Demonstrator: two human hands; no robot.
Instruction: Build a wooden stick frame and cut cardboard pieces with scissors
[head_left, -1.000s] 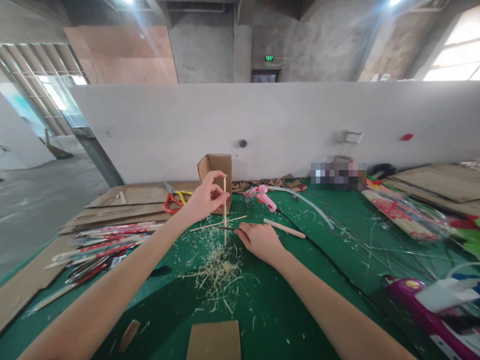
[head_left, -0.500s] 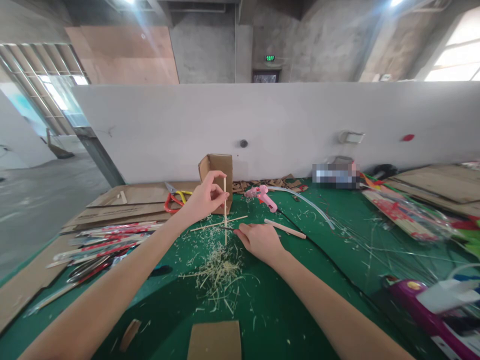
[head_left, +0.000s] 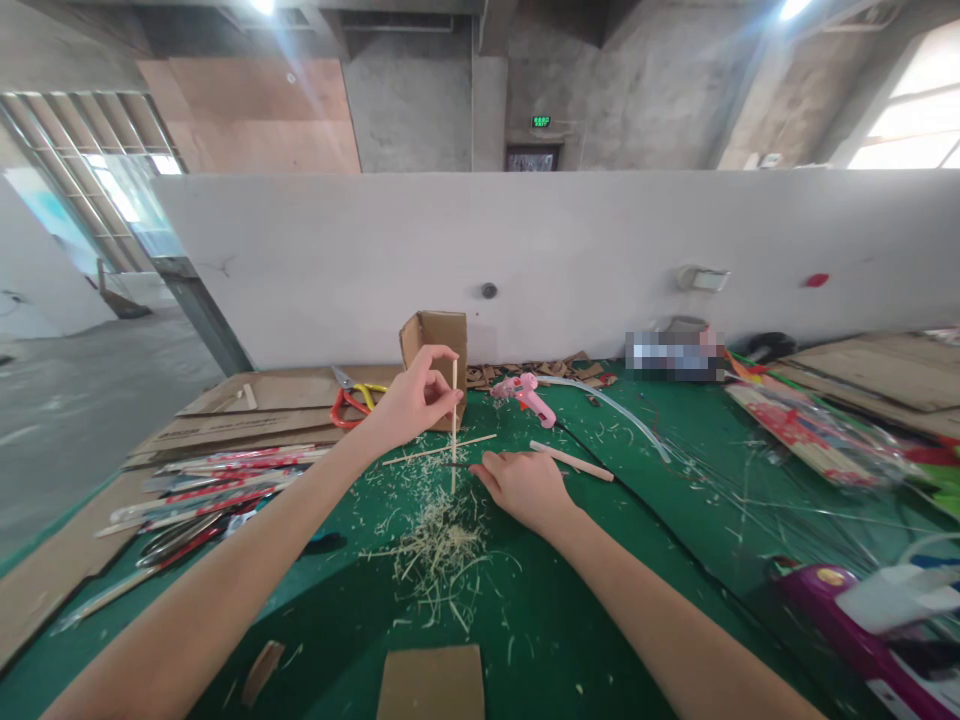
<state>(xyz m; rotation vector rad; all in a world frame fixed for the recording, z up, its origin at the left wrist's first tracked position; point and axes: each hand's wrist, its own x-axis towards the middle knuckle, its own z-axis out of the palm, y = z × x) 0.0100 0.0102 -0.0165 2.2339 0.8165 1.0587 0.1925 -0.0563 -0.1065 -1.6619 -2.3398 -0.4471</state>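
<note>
While the fingers (head_left: pixel 441 403) of the left hand (head_left: pixel 417 395) pinched a thin wooden stick (head_left: pixel 454 425) upright over the green tabletop (head_left: pixel 555 610), those of the right hand (head_left: pixel 526 488) gripped a slim dark tool (head_left: pixel 459 465) that crossed its lower part. Pale shavings (head_left: pixel 442 540) lay heaped just in front, and a second stick (head_left: pixel 420 454) rested behind. Farther back were a pink glue gun (head_left: pixel 537 404), folded cardboard (head_left: pixel 445 335) and scissors (head_left: pixel 354 387) with red and yellow handles.

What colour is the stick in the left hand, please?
The stick is pale yellowish, best in the head view.
</note>
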